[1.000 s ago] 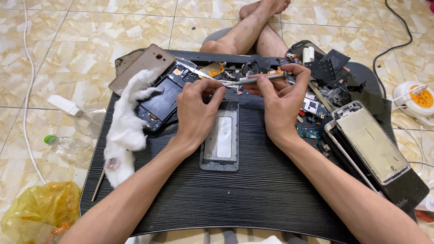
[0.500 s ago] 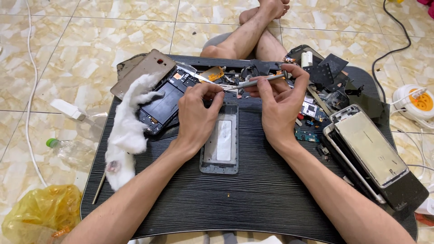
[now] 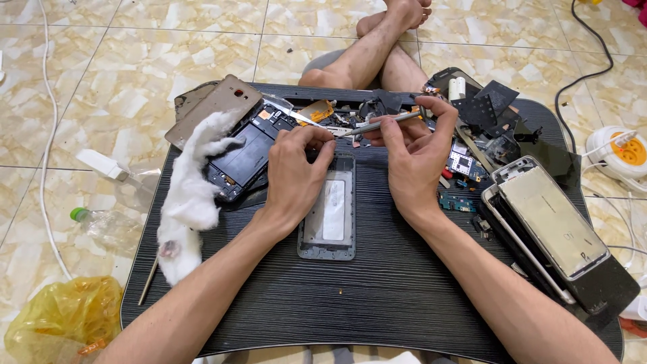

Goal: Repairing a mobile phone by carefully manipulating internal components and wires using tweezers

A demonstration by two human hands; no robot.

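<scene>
A: Left hand (image 3: pixel 294 176) is curled knuckles-up over the far end of the grey phone frame (image 3: pixel 329 210), which lies flat mid-tray, long axis running near to far. Fingers pinched narrow on something small at that top edge; what exactly, I cannot tell.

B: And the right hand (image 3: pixel 414 158)?

A: It holds a thin metal tool (image 3: pixel 377 125) pen-style, thumb and fingers closed around the shaft, tip aimed left toward the left fingertips.

B: Surroundings?

A: Black ribbed tray (image 3: pixel 377 296) on a tiled floor. A dark opened phone body (image 3: pixel 244 156) sits left of the hands, a white fluffy cloth (image 3: pixel 189 195) beside it. Loose circuit boards and small parts (image 3: pixel 465 162) crowd the far right, and a stack of screens (image 3: pixel 552 226) lies right.

B: Risks, as you judge them?

A: The tool tip works very close to the fingers; a slip could jab skin or gouge the frame. Any tiny piece popping free could vanish into the clutter. An elbow sweep could also nudge the screens off the tray's right edge.
</scene>
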